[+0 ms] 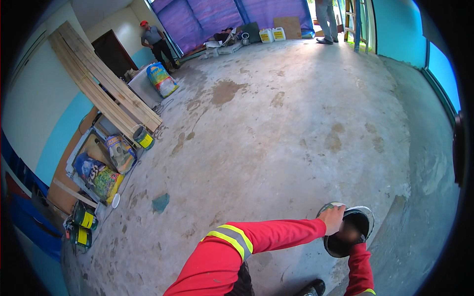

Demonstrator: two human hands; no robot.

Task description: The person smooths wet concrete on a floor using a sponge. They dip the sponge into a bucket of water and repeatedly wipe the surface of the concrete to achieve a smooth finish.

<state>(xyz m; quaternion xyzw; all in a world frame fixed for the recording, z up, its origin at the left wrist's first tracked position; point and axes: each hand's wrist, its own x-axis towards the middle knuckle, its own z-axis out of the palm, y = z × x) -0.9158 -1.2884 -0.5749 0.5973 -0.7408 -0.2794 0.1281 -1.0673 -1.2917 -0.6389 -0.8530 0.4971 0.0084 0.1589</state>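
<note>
A bucket (367,217) with a pale, smeared rim and a dark inside is tipped so that its mouth faces me, low on the right. My left hand (333,219) grips its rim from the left, fingers bent over the edge. On the other side, my right hand (349,233) reaches into the mouth; it is blurred and in shadow, so its fingers and anything they hold cannot be made out. Both forearms wear red sleeves, the left one with a yellow and grey reflective band.
Concrete floor (256,148) spreads around, with damp stains and a green scrap (160,203). Leftward are long planks (98,74), filled sacks (98,175) and dark pails (143,137). A person (157,42) in a red cap stands far left; another person's legs (325,22) show near a ladder (356,24).
</note>
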